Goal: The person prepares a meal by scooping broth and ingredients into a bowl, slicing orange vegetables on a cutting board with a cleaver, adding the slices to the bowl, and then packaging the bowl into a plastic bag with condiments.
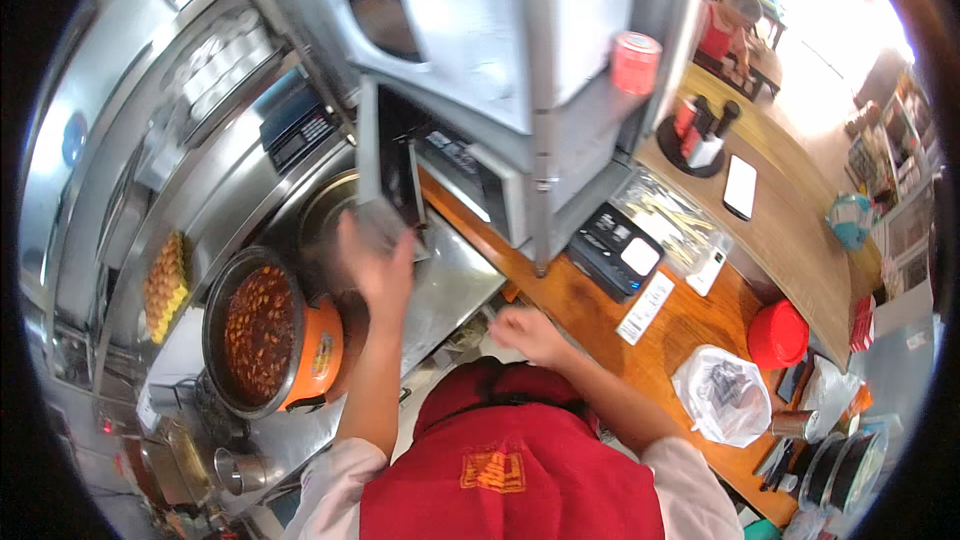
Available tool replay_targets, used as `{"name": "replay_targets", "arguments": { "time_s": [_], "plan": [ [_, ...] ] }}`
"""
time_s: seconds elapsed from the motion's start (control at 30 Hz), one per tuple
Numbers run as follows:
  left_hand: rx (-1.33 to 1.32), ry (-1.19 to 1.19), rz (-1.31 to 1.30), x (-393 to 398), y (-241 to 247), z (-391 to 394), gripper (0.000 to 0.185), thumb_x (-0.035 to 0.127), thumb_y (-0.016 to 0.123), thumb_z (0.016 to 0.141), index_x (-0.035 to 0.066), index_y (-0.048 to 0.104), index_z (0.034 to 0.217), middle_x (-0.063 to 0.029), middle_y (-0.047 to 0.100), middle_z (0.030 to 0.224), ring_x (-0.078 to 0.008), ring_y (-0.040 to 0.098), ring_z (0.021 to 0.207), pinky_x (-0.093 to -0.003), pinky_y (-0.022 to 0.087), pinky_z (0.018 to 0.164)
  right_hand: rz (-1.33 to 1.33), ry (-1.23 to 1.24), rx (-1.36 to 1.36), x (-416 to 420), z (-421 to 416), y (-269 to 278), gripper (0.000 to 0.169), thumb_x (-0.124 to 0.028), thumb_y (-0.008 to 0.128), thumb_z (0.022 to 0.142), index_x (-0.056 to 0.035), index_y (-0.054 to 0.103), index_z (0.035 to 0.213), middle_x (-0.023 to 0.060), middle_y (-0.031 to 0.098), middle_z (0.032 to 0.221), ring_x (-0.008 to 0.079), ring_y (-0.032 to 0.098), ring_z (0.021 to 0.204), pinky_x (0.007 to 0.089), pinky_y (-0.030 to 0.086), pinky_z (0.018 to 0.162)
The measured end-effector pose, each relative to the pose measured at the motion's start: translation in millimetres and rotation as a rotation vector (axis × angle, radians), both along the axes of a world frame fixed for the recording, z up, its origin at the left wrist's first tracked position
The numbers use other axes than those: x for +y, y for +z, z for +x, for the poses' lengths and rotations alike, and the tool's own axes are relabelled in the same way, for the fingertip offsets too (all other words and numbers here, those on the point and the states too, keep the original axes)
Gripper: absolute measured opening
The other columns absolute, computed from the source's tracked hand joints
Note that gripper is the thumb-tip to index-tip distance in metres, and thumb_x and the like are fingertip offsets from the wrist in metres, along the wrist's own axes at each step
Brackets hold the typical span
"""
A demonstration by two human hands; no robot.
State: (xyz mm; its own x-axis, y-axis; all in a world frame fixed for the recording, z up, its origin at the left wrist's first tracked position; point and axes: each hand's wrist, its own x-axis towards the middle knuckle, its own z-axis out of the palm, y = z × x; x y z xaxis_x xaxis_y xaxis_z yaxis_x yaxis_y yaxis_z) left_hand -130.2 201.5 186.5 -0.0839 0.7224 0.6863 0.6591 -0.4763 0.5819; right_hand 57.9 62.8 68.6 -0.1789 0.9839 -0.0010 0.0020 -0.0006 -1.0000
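My left hand [380, 266] is motion-blurred, thumb and fingers spread. A blurred grey thing [384, 223] shows between them; whether it is held, I cannot tell. Behind this hand stands an upright dark panel with a pale frame [397, 157], and beside it is a dark round pot [319, 214]. Left of my forearm, an orange cooker pot [322, 349] holds chunky reddish-brown stew [259, 330]. My right hand [529, 334] has curled fingers near the wooden counter's edge [559, 307]. A thin pale bit shows at its fingertips, too blurred to identify.
A metal cabinet post [544, 165] rises ahead. Right lie a black device [619, 251], a printed strip [645, 307], a bag-lined container [724, 397] and a red tub [778, 335]. An egg tray [165, 285] sits left. Another person [727, 22] is at the far right.
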Motion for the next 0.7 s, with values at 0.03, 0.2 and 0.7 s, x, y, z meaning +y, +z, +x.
{"name": "replay_targets", "arguments": {
  "time_s": [0.03, 0.2, 0.7],
  "plan": [
    [0.069, -0.036, -0.073, 13, 2, 0, 0.079, 0.018, 0.077, 0.076, -0.010, 0.034, 0.137, -0.0284, 0.049, 0.128, -0.0396, 0.049, 0.120, -0.0408, 0.037, 0.104, -0.130, 0.006, 0.137, 39, -22, -7, 0.026, -0.022, 0.058, 0.093, -0.0023, 0.061, 0.078, 0.0019, 0.060, 0.071, 0.0089, 0.054, 0.068, 0.0261, 0.045, 0.062],
    [-0.180, -0.228, -0.354, 58, -37, -40, 0.079, 0.021, 0.077, 0.075, -0.008, 0.038, 0.137, -0.0280, 0.050, 0.131, -0.0394, 0.050, 0.123, -0.0400, 0.039, 0.103, -0.327, -0.521, 0.676, 199, -78, 4, 0.004, -0.008, 0.056, 0.085, -0.0079, 0.058, 0.088, 0.0036, 0.060, 0.078, 0.0163, 0.060, 0.072, 0.0290, 0.053, 0.068],
    [-0.013, -0.345, -0.043, 2, -48, -104, 0.024, -0.001, 0.056, 0.083, -0.001, 0.060, 0.107, -0.0163, 0.062, 0.104, -0.0301, 0.060, 0.097, -0.0365, 0.046, 0.089, -0.460, -1.437, 0.670, 440, -18, -7, 0.030, -0.026, 0.066, 0.082, -0.0042, 0.063, 0.103, 0.0126, 0.067, 0.099, 0.0227, 0.063, 0.085, 0.0353, 0.050, 0.079]
  ]
}}
